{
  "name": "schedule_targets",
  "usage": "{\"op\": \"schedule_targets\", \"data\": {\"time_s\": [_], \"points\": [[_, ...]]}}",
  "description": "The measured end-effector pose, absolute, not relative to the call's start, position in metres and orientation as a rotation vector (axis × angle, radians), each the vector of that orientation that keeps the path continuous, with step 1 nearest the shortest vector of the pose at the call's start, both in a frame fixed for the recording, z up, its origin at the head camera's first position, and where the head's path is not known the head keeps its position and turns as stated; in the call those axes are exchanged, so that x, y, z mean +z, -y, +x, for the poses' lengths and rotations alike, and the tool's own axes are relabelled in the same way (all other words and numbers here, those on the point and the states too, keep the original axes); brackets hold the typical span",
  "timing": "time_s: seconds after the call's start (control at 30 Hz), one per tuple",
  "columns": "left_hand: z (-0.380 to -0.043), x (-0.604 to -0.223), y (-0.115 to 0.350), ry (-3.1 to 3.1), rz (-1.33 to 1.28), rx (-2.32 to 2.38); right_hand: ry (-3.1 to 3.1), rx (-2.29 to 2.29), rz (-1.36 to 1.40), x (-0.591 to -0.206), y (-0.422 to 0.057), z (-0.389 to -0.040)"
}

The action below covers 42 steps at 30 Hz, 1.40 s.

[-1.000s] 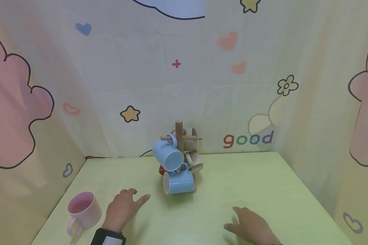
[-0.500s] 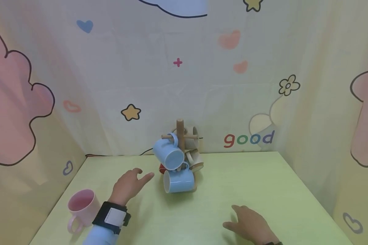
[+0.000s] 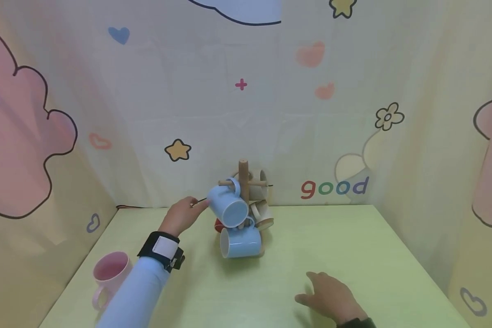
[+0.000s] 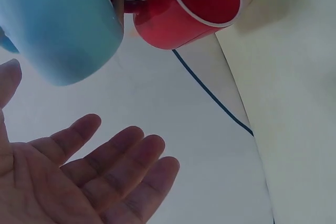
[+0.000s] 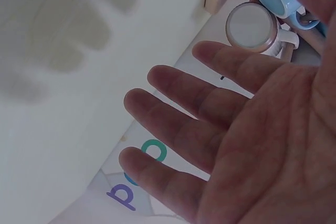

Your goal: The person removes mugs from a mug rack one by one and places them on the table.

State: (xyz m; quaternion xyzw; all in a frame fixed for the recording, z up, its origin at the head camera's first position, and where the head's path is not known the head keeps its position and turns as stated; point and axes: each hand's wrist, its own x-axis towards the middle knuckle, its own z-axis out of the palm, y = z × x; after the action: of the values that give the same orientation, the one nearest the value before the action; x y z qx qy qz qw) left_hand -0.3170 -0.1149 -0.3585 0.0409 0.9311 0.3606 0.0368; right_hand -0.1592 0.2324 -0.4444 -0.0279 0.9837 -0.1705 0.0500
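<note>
My left grip [image 3: 181,216] reaches up beside the upper blue mug [image 3: 225,205], fingers extended and holding nothing, the thumb [image 4: 6,82] close to the mug's base; I cannot tell whether they touch. That mug hangs tilted on the wooden rack [image 3: 243,172], above a lower blue mug [image 3: 243,243] and near a red mug [image 4: 160,27]. My right grip [image 3: 333,297] hovers, fingers loosely extended, over the surface [image 3: 344,241]. A pink mug [image 3: 114,279] stands upright at the left, partly hidden by my left sleeve [image 3: 137,291].
</note>
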Motion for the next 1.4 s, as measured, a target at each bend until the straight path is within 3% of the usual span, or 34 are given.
{"op": "schedule_targets", "data": {"time_s": [1.4], "points": [[-0.357,-0.35,0.089,-2.486,0.174,1.374,-2.971,-0.509,-0.03,-0.444,-0.23,-0.157]]}}
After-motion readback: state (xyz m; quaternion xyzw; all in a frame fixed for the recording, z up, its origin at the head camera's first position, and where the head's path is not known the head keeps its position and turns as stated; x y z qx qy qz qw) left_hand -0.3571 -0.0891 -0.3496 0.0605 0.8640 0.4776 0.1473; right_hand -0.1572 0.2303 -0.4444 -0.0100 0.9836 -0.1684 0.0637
